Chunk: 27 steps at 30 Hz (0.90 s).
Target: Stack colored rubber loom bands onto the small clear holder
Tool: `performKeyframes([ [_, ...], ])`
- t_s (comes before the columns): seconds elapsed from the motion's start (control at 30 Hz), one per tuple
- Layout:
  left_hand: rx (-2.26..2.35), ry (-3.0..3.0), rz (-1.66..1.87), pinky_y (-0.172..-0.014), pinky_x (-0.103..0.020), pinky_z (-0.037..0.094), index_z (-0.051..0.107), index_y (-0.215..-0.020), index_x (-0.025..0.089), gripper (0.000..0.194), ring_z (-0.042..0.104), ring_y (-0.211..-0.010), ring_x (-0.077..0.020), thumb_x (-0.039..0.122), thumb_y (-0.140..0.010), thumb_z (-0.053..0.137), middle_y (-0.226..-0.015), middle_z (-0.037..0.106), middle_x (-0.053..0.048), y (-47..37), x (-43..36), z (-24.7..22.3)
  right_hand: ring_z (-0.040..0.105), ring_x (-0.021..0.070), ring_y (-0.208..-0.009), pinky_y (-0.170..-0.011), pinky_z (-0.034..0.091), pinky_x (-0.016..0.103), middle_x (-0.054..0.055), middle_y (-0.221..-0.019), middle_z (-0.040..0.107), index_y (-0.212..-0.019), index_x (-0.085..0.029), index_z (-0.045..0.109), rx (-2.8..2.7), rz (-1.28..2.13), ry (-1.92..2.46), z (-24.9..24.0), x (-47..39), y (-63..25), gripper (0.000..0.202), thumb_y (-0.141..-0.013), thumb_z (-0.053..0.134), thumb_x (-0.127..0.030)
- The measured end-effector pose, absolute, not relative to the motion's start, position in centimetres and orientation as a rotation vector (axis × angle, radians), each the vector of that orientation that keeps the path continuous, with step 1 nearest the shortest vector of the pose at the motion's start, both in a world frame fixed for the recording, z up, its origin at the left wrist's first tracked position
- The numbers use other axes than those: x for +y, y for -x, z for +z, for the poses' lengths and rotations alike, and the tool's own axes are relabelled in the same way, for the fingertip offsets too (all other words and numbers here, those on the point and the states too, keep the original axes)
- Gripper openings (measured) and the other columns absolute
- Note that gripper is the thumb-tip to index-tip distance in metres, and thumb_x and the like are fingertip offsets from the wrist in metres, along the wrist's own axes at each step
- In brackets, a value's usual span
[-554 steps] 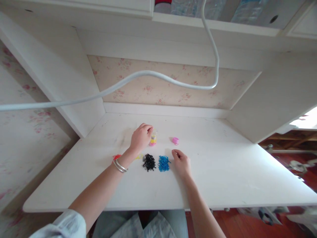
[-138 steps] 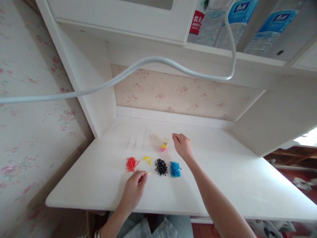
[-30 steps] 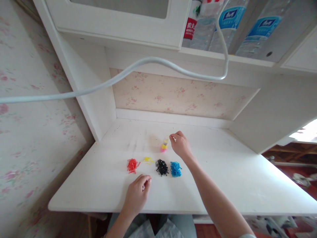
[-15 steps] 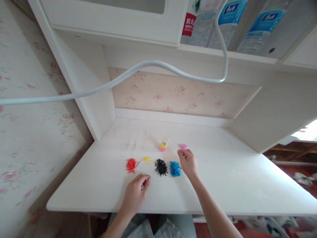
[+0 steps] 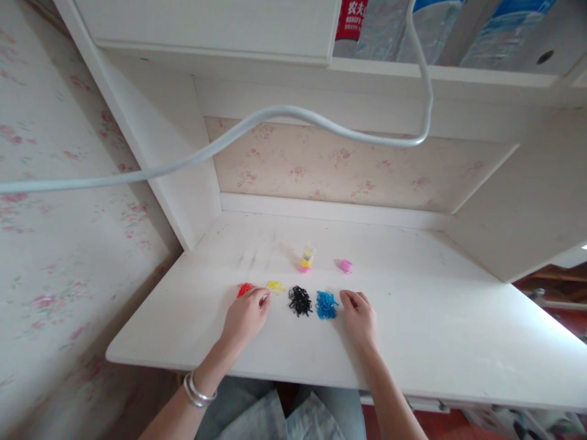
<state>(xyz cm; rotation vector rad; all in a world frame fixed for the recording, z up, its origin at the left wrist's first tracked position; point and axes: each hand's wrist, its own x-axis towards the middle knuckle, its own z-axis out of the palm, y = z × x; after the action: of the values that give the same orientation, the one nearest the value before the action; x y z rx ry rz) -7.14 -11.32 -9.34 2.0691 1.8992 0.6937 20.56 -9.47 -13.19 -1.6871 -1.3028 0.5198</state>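
Small loose bands lie in piles on the white desk: red (image 5: 244,288), yellow (image 5: 276,286), black (image 5: 300,300) and blue (image 5: 326,304). My left hand (image 5: 246,311) is by the red and yellow piles, covering part of the red one. Its thumb and forefinger are pinched; what is between them is too small to make out. Just right of the blue pile rests my right hand (image 5: 360,318), fingers curled together, their contents hidden. Behind the piles stands a small clear container (image 5: 307,259) with yellow and pink in it. A pink piece (image 5: 345,266) lies to its right.
A white cable (image 5: 284,111) hangs across the upper view. Above the white desk (image 5: 422,318) are cabinets and a shelf holding plastic bottles (image 5: 383,30). Side panels rise at left and right, and a floral wall (image 5: 68,263) borders the left.
My left hand has moved forward to the red and yellow piles. My right hand has drawn back from beside the pink piece to the blue pile's right. The view has shifted slightly.
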Motion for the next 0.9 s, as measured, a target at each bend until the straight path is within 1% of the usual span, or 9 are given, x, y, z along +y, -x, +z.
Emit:
performKeyframes([
  [0.1, 2.035, -2.181, 0.51, -0.074, -0.026, 0.046, 0.063, -0.102, 0.025, 0.022, 0.063, -0.09, -0.017, 0.027, -0.09, 0.045, -0.105, 0.065, -0.003, 7.3, -10.3, -9.2, 0.056, 0.0172, -0.071, -0.068, 0.04, 0.027, 0.004, -0.079, 0.06, -0.082, -0.019, 0.07, -1.3, 0.529, 1.682, -13.1, -9.5, -20.6, 0.037, -0.082, 0.048, -0.049],
  [0.23, 2.064, -2.302, 0.328, -0.065, -0.025, 0.044, 0.063, -0.1, 0.025, 0.021, 0.062, -0.085, -0.0169, 0.029, -0.091, 0.044, -0.101, 0.063, -0.003, 6.8, -9.6, -9.6, 0.056, 0.0172, -0.071, -0.068, 0.04, 0.027, 0.004, -0.079, 0.061, -0.082, -0.02, 0.07, -1.294, 0.532, 1.668, -13.3, -9.6, -20.7, 0.037, -0.082, 0.048, -0.048],
  [0.4, 2.06, -2.352, 0.196, -0.059, -0.025, 0.041, 0.064, -0.093, 0.024, 0.026, 0.062, -0.078, -0.0156, 0.028, -0.093, 0.038, -0.098, 0.061, -0.003, 6.1, -9.0, -9.9, 0.056, 0.0166, -0.071, -0.067, 0.041, 0.027, 0.003, -0.079, 0.061, -0.082, -0.02, 0.071, -1.283, 0.532, 1.659, -13.7, -9.5, -20.8, 0.036, -0.082, 0.047, -0.048],
  [0.5, 2.065, -2.346, 0.166, -0.059, -0.025, 0.04, 0.063, -0.093, 0.023, 0.027, 0.062, -0.076, -0.0149, 0.027, -0.094, 0.037, -0.098, 0.06, -0.004, 5.9, -8.9, -9.7, 0.056, 0.0165, -0.07, -0.066, 0.041, 0.027, 0.003, -0.078, 0.061, -0.082, -0.021, 0.071, -1.284, 0.528, 1.652, -13.8, -9.4, -20.8, 0.036, -0.082, 0.047, -0.048],
  [0.6, 2.044, -2.337, 0.256, -0.06, -0.024, 0.04, 0.062, -0.095, 0.024, 0.026, 0.062, -0.076, -0.0142, 0.029, -0.095, 0.036, -0.098, 0.061, -0.002, 5.5, -8.7, -8.6, 0.055, 0.0163, -0.069, -0.065, 0.04, 0.026, 0.003, -0.077, 0.06, -0.082, -0.021, 0.071, -1.286, 0.523, 1.653, -13.9, -9.3, -20.8, 0.037, -0.081, 0.047, -0.048],
  [0.7, 1.997, -2.321, 0.441, -0.064, -0.024, 0.041, 0.061, -0.096, 0.026, 0.026, 0.062, -0.077, -0.0134, 0.033, -0.096, 0.036, -0.1, 0.061, -0.001, 4.6, -8.2, -6.5, 0.055, 0.016, -0.069, -0.066, 0.04, 0.026, 0.003, -0.078, 0.06, -0.082, -0.021, 0.071, -1.297, 0.529, 1.66, -13.7, -9.3, -20.8, 0.036, -0.082, 0.047, -0.047],
  [0.8, 1.922, -2.347, 0.646, -0.069, -0.023, 0.042, 0.061, -0.098, 0.025, 0.025, 0.062, -0.082, -0.0141, 0.034, -0.095, 0.038, -0.102, 0.062, -0.002, 3.2, -6.8, -3.7, 0.056, 0.016, -0.069, -0.067, 0.041, 0.027, 0.003, -0.079, 0.061, -0.083, -0.021, 0.071, -1.301, 0.538, 1.666, -13.5, -9.4, -20.8, 0.036, -0.082, 0.046, -0.047],
  [0.9, 1.87, -2.366, 0.753, -0.072, -0.023, 0.043, 0.062, -0.098, 0.023, 0.025, 0.061, -0.085, -0.0148, 0.034, -0.095, 0.039, -0.101, 0.062, -0.002, 1.6, -5.0, -1.5, 0.055, 0.0157, -0.068, -0.067, 0.041, 0.027, 0.003, -0.08, 0.061, -0.082, -0.021, 0.071, -1.306, 0.539, 1.673, -13.3, -9.4, -20.8, 0.037, -0.082, 0.045, -0.047],
])
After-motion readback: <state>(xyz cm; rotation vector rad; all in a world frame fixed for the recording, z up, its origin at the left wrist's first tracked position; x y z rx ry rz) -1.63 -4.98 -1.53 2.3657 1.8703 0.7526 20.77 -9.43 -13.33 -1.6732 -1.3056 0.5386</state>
